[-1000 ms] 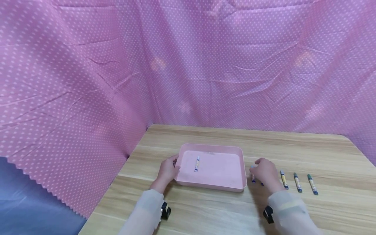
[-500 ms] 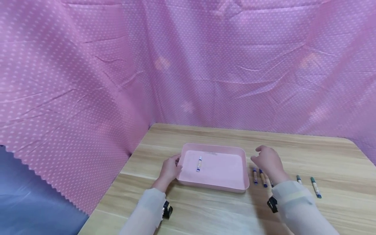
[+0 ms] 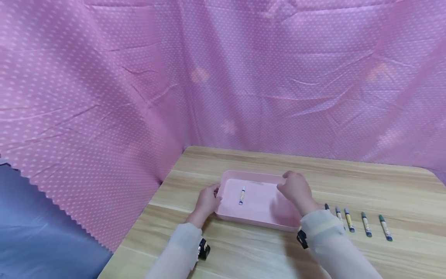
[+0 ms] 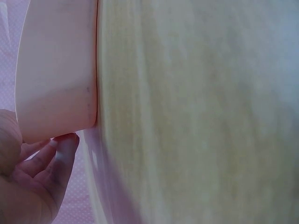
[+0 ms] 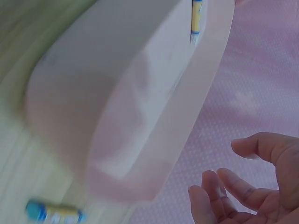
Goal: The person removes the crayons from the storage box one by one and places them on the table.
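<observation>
A shallow pink tray lies on the wooden table with one crayon in its left half. My left hand grips the tray's left side, thumb at the rim; the left wrist view shows its fingers against the tray wall. Above the tray's right end is my right hand, casting a shadow inside. In the right wrist view its thumb and fingers are loosely bent and apart, with nothing between them. Several crayons lie in a row right of the tray, some partly behind the right forearm.
Pink dotted cloth hangs behind and to the left of the table. A blue surface shows at the lower left. The right wrist view has one crayon lying beside the tray's end.
My right hand has lifted from the crayons and moved left over the tray. The left hand keeps its grip on the tray's side. The whole head view has shifted slightly.
</observation>
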The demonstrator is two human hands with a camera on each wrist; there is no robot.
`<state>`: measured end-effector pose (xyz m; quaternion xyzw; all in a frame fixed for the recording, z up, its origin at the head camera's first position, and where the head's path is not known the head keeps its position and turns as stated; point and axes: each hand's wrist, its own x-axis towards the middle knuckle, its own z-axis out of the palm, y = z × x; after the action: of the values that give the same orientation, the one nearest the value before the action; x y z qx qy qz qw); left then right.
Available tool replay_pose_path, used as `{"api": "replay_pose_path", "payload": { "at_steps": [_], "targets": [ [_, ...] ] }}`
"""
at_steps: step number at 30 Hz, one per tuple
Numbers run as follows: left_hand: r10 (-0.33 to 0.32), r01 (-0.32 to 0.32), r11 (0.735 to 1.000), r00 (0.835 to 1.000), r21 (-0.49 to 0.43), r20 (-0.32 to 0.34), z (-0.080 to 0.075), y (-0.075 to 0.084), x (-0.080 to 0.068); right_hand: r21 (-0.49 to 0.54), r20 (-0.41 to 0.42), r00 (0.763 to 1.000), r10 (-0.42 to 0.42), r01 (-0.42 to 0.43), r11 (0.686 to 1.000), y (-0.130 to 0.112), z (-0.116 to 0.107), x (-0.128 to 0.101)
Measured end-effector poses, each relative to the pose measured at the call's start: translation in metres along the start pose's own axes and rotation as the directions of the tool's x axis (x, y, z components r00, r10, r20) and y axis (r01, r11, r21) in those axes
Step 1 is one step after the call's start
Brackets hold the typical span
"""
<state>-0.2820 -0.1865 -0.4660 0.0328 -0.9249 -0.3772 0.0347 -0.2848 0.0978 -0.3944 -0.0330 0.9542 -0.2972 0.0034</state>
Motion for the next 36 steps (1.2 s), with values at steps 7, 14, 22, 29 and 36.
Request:
{"api": "replay_pose_path", "payload": {
  "at_steps": [7,14,22,29,36],
  "targets": [
    [0.003,-0.003,1.0,1.0,0.009,0.005,0.001,0.0,0.001,-0.038,0.014,1.0,-0.003,0.003,0.999,-0.023,0.032,0.008],
    [0.016,-0.017,1.0,1.0,0.018,0.005,0.001,-0.002,0.0,0.087,0.048,0.998,0.042,-0.046,0.995,-0.039,0.063,0.014],
    [0.051,-0.051,0.999,0.999,0.012,0.005,-0.002,-0.002,-0.001,0.142,0.067,0.997,0.046,-0.055,0.988,-0.047,0.089,0.019],
    [0.074,-0.074,0.997,0.997,0.008,-0.002,-0.002,-0.002,-0.001,0.158,0.085,0.995,0.055,-0.068,0.985,-0.05,0.104,0.021],
    [0.145,-0.146,0.989,0.989,-0.006,-0.033,-0.002,-0.005,-0.001,0.159,0.047,0.996,0.07,-0.077,0.984,-0.057,0.116,0.024]
  ]
}}
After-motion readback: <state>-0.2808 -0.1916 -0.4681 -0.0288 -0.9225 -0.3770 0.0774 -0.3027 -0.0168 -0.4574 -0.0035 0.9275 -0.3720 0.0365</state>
